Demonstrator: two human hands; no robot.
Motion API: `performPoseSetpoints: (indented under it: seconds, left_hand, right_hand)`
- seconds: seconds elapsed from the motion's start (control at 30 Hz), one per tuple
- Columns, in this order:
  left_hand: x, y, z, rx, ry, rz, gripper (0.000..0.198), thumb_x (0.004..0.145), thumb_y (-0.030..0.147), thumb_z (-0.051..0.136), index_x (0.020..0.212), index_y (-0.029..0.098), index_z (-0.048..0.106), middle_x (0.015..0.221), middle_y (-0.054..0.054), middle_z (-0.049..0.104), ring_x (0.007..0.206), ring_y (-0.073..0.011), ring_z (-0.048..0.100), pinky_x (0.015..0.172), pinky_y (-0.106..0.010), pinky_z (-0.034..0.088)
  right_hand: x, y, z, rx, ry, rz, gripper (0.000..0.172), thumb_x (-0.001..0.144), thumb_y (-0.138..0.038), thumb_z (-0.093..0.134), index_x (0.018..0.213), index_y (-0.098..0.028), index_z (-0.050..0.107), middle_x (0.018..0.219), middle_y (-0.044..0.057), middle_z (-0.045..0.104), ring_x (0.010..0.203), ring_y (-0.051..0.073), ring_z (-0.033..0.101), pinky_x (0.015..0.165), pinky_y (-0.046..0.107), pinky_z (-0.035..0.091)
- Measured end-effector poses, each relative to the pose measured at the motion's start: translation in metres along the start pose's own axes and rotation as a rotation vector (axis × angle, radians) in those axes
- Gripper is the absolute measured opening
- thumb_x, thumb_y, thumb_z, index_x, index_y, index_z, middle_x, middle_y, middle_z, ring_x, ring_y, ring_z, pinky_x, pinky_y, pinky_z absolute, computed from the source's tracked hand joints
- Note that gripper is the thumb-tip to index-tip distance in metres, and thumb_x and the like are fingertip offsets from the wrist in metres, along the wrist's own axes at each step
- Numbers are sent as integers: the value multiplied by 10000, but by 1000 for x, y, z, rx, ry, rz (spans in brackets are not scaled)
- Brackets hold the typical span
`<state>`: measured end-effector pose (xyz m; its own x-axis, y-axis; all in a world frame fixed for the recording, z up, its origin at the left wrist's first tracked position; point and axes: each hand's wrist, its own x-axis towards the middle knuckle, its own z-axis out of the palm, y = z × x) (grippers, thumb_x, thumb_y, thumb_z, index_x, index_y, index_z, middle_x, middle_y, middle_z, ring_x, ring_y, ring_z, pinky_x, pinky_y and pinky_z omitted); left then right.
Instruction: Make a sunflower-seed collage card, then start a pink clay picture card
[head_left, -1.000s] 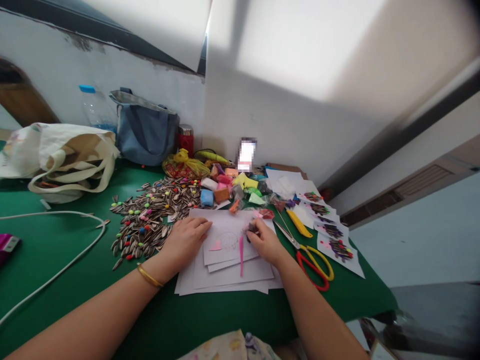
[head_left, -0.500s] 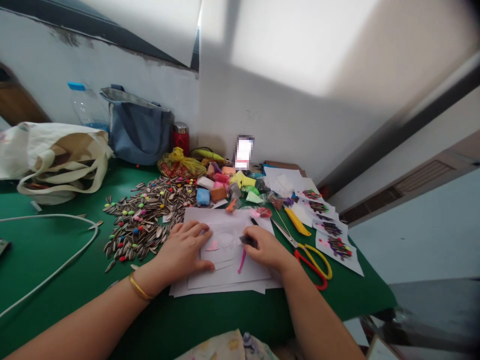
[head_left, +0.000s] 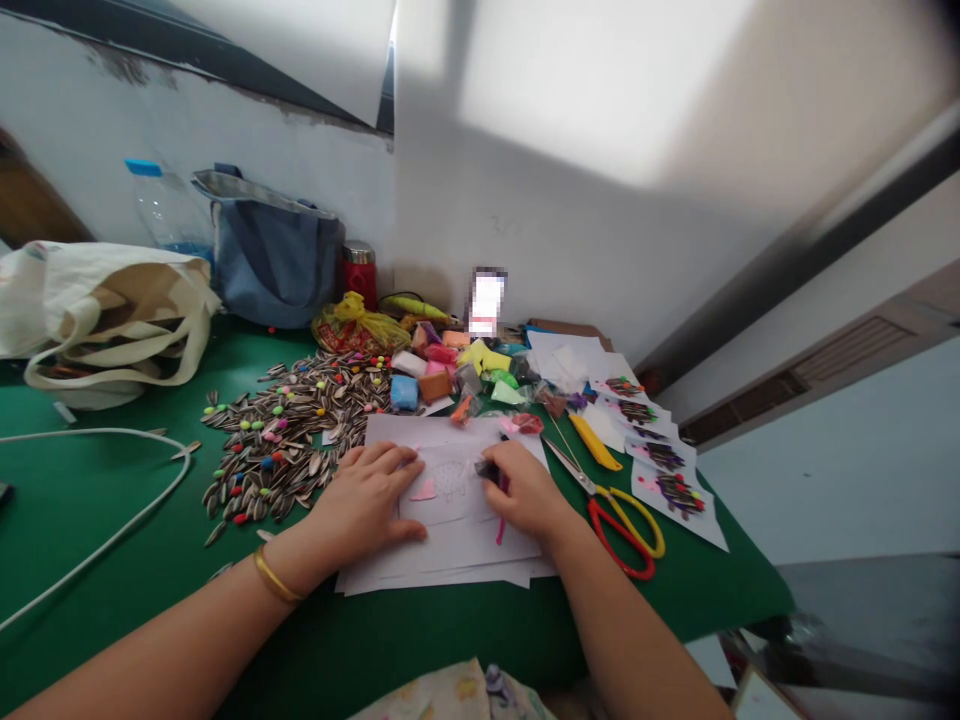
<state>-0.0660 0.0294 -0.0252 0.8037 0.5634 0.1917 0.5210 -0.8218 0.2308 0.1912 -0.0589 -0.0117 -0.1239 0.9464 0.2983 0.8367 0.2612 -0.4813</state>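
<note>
My left hand (head_left: 371, 500) lies flat with fingers spread on a small stack of white paper (head_left: 442, 565). On the top sheet are a faint pencil-like drawing (head_left: 448, 478), rounded and dotted, and a pink triangular patch (head_left: 424, 489) beside my left fingers. My right hand (head_left: 525, 495) is closed over the sheet's right side, with a small dark lump (head_left: 487, 469) at its fingertips. A thin pink stick tool (head_left: 500, 530) pokes out below that hand; whether the fingers grip it too is hidden.
Striped sunflower seeds (head_left: 296, 440), some coloured, spread at left. Wrapped coloured clay blocks (head_left: 435, 386) lie behind the paper. Scissors (head_left: 600, 492), a yellow cutter (head_left: 595, 442) and seed-decorated sheets (head_left: 679, 495) are at right. Bags (head_left: 277, 260), a phone (head_left: 486, 302) and a white cable (head_left: 176, 480) surround these.
My right hand has shifted slightly, with the dark lump moving a little up and left. The pink stick tool now sits further right and closer under the hand. My left hand stays put.
</note>
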Motion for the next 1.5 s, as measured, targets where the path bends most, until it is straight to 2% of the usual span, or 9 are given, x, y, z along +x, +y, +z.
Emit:
performPoseSetpoints:
  seconds: [0.13,0.27,0.37,0.67,0.8,1.0,1.13,1.27,1.5]
  left_hand:
    - [2,4,-7,-84,93,0,544,762,540,717,1223,265,629,1264,-92,629,1194,-333,509,988,-481,339]
    - [1,18,-9,-433,240,-54,231,937,385,526,1044,226,655,1102,-65,676,1053,-224,588,937,-388,423]
    - [0,30,-5,-761,206,-230,198,923,377,533,990,218,630,945,-37,674,851,-178,619,716,-297,484]
    - [2,38,-2,-1253,183,-358,153,809,316,657,870,192,592,837,-1,624,780,-155,620,738,-297,507]
    - [4,40,-4,-1316,166,-389,130,818,301,635,864,181,611,743,17,601,691,-127,566,657,-259,471]
    - [5,41,-2,-1432,184,-446,147,806,298,662,870,182,598,717,39,565,642,-103,520,620,-237,435]
    - [3,38,-2,-1477,118,-461,168,805,301,684,896,193,593,740,42,571,667,-99,522,636,-227,430]
    - [2,37,-7,-1440,58,-456,225,755,311,735,885,179,608,790,18,590,717,-116,534,656,-236,439]
    - [6,35,-8,-1336,121,-461,190,689,277,731,801,179,613,770,19,599,724,-128,557,681,-245,463]
  right_hand:
    - [1,-11,4,60,52,-40,248,778,-145,554,1020,-195,574,954,69,606,921,226,537,841,349,449]
    - [3,-26,6,100,90,-111,311,777,-125,545,1078,-201,561,1020,81,614,989,236,548,908,380,450]
    - [4,-35,11,118,95,-170,365,748,-116,559,1103,-202,561,1069,95,612,1021,246,554,920,395,459]
    - [4,-41,14,70,81,-198,325,775,-194,619,1097,-196,575,1069,106,609,995,259,551,888,409,463]
    - [3,-40,15,88,62,-220,229,881,-306,587,1082,-195,587,1037,102,617,963,248,553,861,403,458]
    - [4,-41,15,86,100,-257,135,907,-293,557,985,-196,610,988,91,623,914,229,545,818,386,449]
    - [4,-43,14,70,114,-259,133,927,-276,532,976,-189,620,967,88,630,897,221,547,804,381,443]
    - [5,-44,14,36,111,-256,136,934,-276,525,963,-190,626,957,85,637,886,220,545,799,379,441]
    - [6,-43,17,4,81,-232,141,897,-261,568,1012,-192,613,990,82,647,915,229,551,823,378,438]
